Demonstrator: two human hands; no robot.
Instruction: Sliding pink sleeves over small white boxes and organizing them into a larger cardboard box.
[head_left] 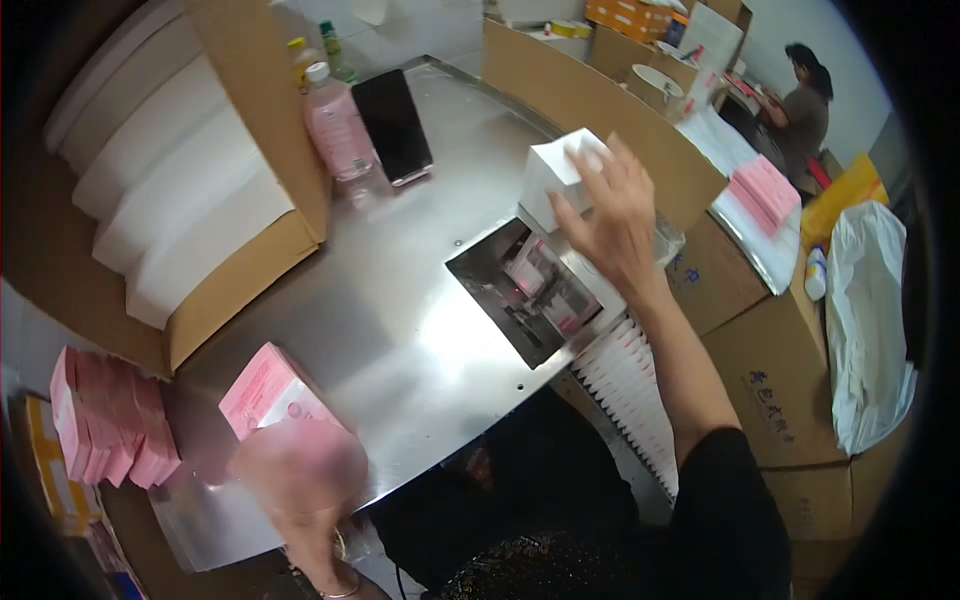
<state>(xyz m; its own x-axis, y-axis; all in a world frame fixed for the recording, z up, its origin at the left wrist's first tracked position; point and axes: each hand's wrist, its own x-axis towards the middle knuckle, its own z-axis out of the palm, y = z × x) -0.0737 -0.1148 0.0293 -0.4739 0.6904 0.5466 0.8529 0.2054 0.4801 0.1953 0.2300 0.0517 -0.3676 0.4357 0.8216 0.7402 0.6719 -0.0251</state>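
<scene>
My right hand (pixel 612 215) reaches over the far side of a steel table (pixel 400 330) and grips a small white box (pixel 553 172). Just below it, a rectangular opening (pixel 530 290) in the tabletop shows machine parts and a pink-and-white item inside. My left hand (pixel 300 470), blurred by motion, is at the near left edge of the table, on or over a pink-and-white flat carton (pixel 268 392). Whether it grips the carton is unclear.
A large cardboard box of white stacked packs (pixel 180 210) stands at left. A pink drink bottle (pixel 338 130) and a black phone (pixel 393 125) sit at the back. Pink cartons (pixel 110 420) are stacked at lower left, white cartons (pixel 630 385) in a row at right. Another person (pixel 805 105) sits far right.
</scene>
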